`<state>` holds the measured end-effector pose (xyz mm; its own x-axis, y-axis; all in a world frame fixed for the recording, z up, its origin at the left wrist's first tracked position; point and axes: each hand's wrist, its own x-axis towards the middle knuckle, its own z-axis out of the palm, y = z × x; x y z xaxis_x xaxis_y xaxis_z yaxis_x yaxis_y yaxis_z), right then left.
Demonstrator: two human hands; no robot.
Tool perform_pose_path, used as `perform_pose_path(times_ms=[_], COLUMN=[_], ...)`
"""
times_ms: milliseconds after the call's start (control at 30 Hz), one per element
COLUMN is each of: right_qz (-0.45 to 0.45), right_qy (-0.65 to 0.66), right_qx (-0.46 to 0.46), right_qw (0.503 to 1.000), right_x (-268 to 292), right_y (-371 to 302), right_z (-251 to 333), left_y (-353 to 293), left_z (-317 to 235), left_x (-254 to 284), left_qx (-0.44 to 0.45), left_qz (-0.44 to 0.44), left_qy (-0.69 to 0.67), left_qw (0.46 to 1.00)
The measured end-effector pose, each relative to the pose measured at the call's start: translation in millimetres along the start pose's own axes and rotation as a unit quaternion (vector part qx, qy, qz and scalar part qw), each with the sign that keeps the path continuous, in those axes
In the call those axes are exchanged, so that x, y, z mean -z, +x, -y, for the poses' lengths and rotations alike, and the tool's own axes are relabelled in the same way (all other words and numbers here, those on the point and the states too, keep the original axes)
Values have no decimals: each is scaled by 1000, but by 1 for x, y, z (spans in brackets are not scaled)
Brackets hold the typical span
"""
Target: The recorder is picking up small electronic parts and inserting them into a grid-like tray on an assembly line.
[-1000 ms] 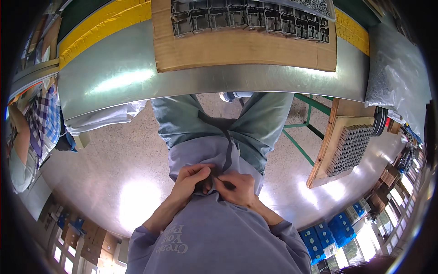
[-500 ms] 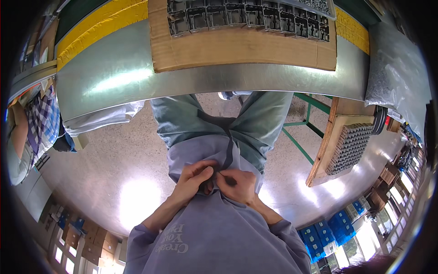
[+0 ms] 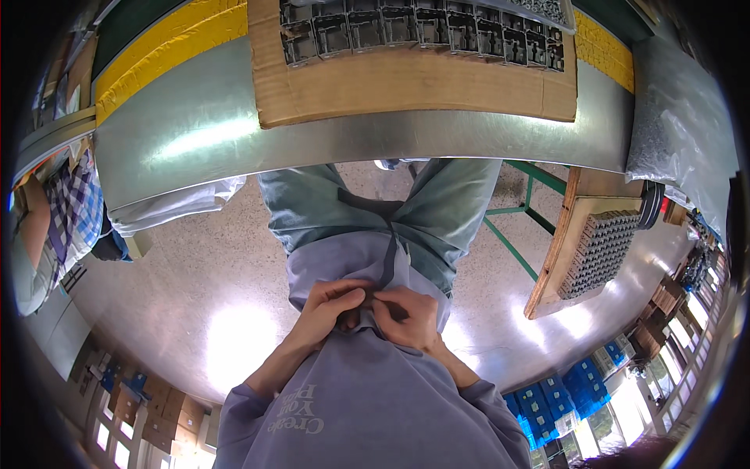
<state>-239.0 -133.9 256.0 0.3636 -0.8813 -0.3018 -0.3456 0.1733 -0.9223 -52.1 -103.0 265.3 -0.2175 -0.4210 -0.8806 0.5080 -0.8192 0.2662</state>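
Left hand (image 3: 326, 310) and right hand (image 3: 414, 319) have barely moved, at the black strap (image 3: 391, 248) on the grey garment (image 3: 332, 254). Fingers curled; pinch hidden, cannot tell. Weak grip could cause slippage.

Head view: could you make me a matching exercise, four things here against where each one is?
1. Right hand
2. Cardboard sheet
3. Clear plastic bag
4. Green metal frame

A. At the right end of the metal tabletop
B. Under the dark parts
C. Between the trousers and the wooden board
D. Beside the left hand

Pairs: 1-D, 2-B, 3-A, 4-C
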Motion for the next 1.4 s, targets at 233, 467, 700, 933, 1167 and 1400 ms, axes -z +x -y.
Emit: perform_pose_path(times_ms=[233,467,700,933,1167,1400], right_qz=[23,12,15,36,25,60], right_qy=[-37,1,-7,-45,59,-59], right_qx=[43,-39,-80,-16,-64,-48], right_qw=[998,999,997,998,996,995], right_x=[4,5,4,3,-1,2], right_y=[7,3,3,7,-5,0], right_z=[3,10,8,10,1,2], left_y=[-1,0,1,1,2,-3], left_z=[-6,-1,2,-1,5,-7], left_x=[-4,3,2,-1,2,-5], left_qx=[-9,18,-20,-31,-8,-31], left_qz=[2,8,18,13,2,34], left_qy=[39,-21,24,61,19,114], left_qw=[999,1000,999,998,1000,992])
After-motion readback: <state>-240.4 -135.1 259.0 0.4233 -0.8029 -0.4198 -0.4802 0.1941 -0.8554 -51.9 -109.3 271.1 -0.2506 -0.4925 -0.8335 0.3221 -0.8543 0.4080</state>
